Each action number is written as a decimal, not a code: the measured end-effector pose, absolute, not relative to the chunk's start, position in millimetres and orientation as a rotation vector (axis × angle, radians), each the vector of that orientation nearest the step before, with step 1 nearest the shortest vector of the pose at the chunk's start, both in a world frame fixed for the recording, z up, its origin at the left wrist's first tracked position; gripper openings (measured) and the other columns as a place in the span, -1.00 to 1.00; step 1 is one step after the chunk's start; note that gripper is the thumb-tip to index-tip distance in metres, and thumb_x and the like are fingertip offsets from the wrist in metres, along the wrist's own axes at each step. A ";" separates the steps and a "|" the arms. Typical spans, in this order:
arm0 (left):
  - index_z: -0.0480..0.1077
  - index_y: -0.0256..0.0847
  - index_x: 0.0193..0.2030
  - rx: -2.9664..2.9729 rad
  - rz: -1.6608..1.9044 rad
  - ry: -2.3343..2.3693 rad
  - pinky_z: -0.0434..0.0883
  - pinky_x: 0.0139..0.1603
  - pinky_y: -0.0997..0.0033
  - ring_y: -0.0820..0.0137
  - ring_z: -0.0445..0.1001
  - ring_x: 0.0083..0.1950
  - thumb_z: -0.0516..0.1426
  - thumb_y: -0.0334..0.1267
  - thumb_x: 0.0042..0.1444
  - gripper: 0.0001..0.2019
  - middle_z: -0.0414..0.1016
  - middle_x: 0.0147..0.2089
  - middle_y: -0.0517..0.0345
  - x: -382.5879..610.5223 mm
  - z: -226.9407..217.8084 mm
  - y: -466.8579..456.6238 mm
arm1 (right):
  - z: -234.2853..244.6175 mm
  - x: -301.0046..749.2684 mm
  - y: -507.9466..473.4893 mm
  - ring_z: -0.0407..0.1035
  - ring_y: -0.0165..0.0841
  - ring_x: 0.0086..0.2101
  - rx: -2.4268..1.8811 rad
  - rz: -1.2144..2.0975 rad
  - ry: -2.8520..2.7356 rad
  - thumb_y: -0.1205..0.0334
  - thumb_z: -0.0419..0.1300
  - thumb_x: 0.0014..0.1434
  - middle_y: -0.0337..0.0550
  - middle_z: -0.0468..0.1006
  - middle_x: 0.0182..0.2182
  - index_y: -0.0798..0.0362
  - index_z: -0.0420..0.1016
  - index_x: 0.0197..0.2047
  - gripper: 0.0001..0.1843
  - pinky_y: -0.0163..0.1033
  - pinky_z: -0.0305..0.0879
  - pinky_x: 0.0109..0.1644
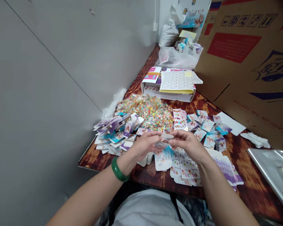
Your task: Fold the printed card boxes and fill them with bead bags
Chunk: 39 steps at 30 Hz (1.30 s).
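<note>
My left hand, with a green bangle on its wrist, and my right hand meet above the table's near edge. Both pinch one small printed card box between their fingertips. Under the hands lie flat printed cards and sticker sheets. Just beyond is a heap of small clear packets with colourful contents. A pile of unfolded purple and white cartons sits to the left, and folded little boxes lie to the right.
The dark wooden table runs along a grey wall on the left. An open white box topped with printed sheets stands further back, with plastic bags behind it. A large cardboard carton leans on the right. A shiny tray is near right.
</note>
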<state>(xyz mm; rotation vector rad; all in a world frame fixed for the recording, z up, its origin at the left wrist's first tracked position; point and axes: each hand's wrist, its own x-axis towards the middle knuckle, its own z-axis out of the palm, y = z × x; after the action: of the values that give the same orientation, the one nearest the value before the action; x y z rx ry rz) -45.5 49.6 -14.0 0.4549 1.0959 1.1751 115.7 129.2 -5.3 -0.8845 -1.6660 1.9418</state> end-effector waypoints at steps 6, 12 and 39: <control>0.41 -0.23 -0.22 0.473 1.127 1.136 0.50 -0.39 0.30 0.36 0.52 -0.43 0.24 -0.07 -0.07 -0.67 0.46 -0.24 0.08 -46.3 -18.2 51.2 | -19.8 110.6 124.4 0.32 -0.42 -0.51 -0.848 1.541 -1.749 0.14 0.28 -0.02 -0.13 0.51 -0.38 0.05 0.55 -0.38 -0.83 -0.31 0.28 -0.51; 0.40 -0.21 -0.15 0.555 1.009 1.112 0.50 -0.36 0.32 0.32 0.55 -0.43 0.27 -0.07 -0.10 -0.61 0.49 -0.30 0.10 -50.9 -19.3 47.4 | -19.4 113.2 122.0 0.40 -0.29 -0.27 -0.733 1.282 -1.919 0.23 0.27 0.01 -0.13 0.55 -0.37 -0.01 0.58 -0.40 -0.93 -0.16 0.30 -0.15; 0.43 -0.20 -0.06 0.770 1.046 1.178 0.50 -0.27 0.40 0.36 0.51 -0.25 0.23 -0.22 -0.04 -0.64 0.50 -0.18 0.06 -43.6 -7.4 42.8 | -13.6 119.1 110.8 0.28 -0.46 -0.53 -0.782 1.450 -1.691 0.25 0.24 0.04 -0.21 0.45 -0.44 0.02 0.55 -0.34 -0.91 -0.32 0.25 -0.50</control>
<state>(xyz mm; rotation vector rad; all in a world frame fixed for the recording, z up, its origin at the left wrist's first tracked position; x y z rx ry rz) -43.6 42.8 -7.4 0.7703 1.1781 1.0464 119.1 110.8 -13.6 -0.7818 -1.6908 1.4495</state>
